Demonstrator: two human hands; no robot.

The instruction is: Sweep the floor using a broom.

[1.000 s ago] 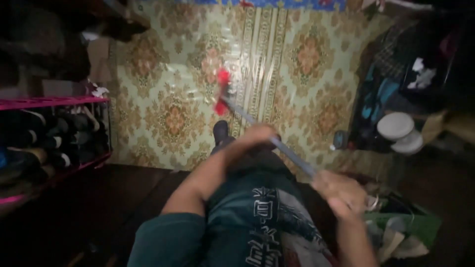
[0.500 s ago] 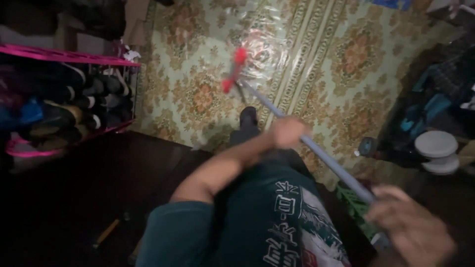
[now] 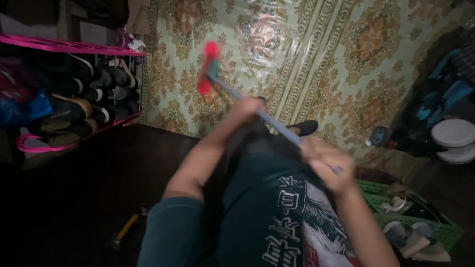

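Item: long-handled broom (image 3: 232, 91), red head, grey pole; probably light and stiff. Your left hand (image 3: 250, 106) gripped mid-pole, right hand (image 3: 324, 160) clamped its upper end.

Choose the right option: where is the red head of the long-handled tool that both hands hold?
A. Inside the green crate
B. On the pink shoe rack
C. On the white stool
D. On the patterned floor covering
D: the red head is over the patterned floor covering, apart from the pink shoe rack to its left, while the left hand and right hand grip the grey handle.
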